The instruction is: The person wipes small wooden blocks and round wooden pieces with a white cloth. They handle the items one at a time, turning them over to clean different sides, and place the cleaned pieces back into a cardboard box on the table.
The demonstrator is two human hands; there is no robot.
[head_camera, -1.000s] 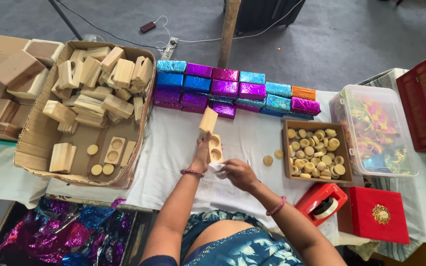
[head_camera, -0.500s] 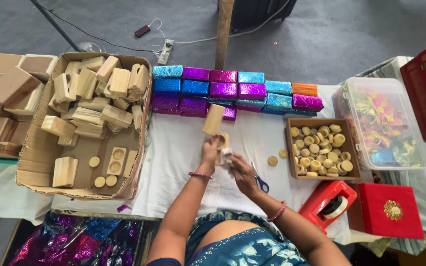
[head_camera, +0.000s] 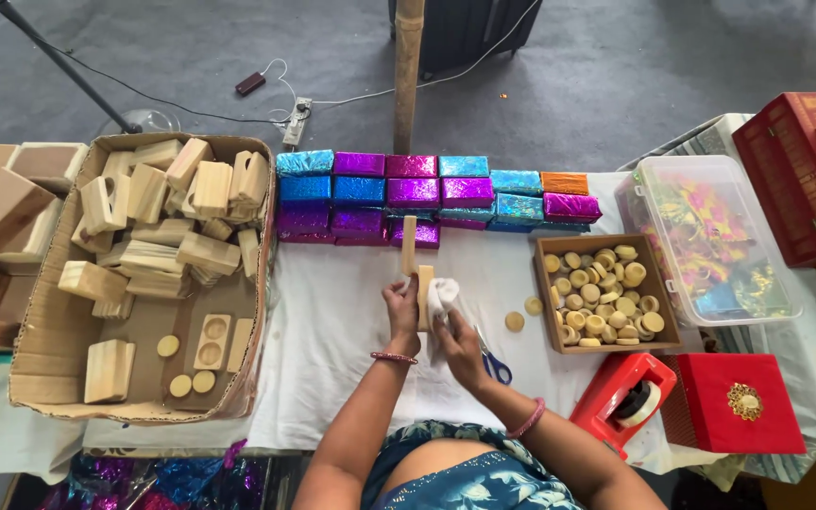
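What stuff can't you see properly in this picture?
All in the head view:
- Scissors: mostly hidden under the right hand and wrist.
- Wooden block: its faces are covered by the left hand and a white cloth.
- Clear tub: its colourful contents blur behind the lid.
- Red boxes: cut off by the right edge.
- Shiny wrap: cut off by the bottom edge.

A white-clothed table carries a cardboard box, foil-wrapped blocks, a tape dispenser.

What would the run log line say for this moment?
left hand: holds wooden block | right hand: presses white cloth on block | scissors: on table
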